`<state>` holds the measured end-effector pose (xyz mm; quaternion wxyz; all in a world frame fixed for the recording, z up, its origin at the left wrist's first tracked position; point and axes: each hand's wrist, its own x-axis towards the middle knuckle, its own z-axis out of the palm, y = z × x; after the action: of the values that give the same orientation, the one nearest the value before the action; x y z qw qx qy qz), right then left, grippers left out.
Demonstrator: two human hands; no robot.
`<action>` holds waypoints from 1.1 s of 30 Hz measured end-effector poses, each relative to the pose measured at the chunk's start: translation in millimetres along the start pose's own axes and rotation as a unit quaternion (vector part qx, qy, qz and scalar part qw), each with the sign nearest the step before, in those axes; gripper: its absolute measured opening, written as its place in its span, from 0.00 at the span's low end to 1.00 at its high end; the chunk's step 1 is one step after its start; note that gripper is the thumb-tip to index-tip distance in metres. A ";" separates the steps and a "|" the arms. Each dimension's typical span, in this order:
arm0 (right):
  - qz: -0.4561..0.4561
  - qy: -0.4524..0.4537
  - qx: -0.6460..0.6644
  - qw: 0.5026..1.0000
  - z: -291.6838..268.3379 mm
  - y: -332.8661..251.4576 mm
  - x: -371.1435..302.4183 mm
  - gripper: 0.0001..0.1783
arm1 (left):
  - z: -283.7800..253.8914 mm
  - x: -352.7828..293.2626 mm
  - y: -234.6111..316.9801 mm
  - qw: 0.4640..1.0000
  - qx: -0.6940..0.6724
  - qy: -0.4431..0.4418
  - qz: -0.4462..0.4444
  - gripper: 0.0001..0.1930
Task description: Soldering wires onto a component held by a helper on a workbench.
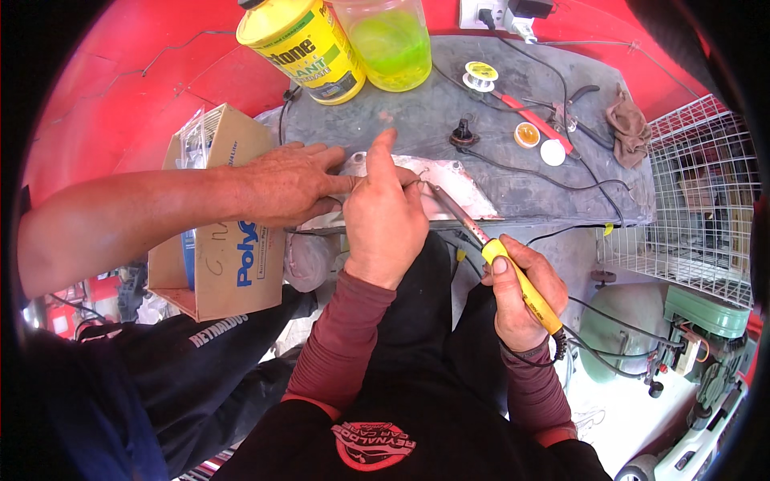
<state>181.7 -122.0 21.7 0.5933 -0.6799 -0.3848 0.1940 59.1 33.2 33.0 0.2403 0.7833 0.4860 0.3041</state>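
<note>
My right hand is closed around the yellow handle of a soldering iron, its tip angled up and left. The tip reaches a thin wire-like end beside my left fingers, over a white, shell-like piece with a smudged surface. My left hand rests on that piece with its index finger raised. Its other fingers are drawn together at the tip; what they pinch is too small to name. A co-worker's hand comes from the left, with its fingers at the piece's left end, partly hidden behind my left hand.
On the grey bench stand a yellow bottle and a tub of green liquid. A solder spool, amber tin, white lid, black socket and rag lie rightward. Cardboard box left; wire rack right.
</note>
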 end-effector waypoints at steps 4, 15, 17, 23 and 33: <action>0.000 -0.006 -0.002 1.000 2.0 -0.6 0.3 0.11 | 1.1 0.1 -5.2 1.000 0.007 0.012 0.014 0.34; 0.007 0.000 0.006 1.000 1.1 -0.8 -0.2 0.11 | 1.1 1.5 -1.1 1.000 0.004 0.001 -0.006 0.34; 0.019 0.004 0.016 1.000 1.2 1.9 -2.5 0.11 | 0.1 1.3 -0.6 1.000 -0.006 0.002 -0.012 0.34; 0.014 0.081 0.116 0.990 -3.1 4.5 -6.7 0.14 | -1.3 1.1 -4.6 1.000 -0.024 0.006 -0.002 0.35; -0.028 0.024 0.049 0.998 3.8 8.4 -9.7 0.13 | -6.0 2.6 -1.6 0.999 -0.034 -0.011 -0.020 0.35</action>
<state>175.4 -126.8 11.0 0.6400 -0.6436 -0.3795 0.1794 54.8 36.7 36.7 0.2783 0.7684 0.4879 0.3067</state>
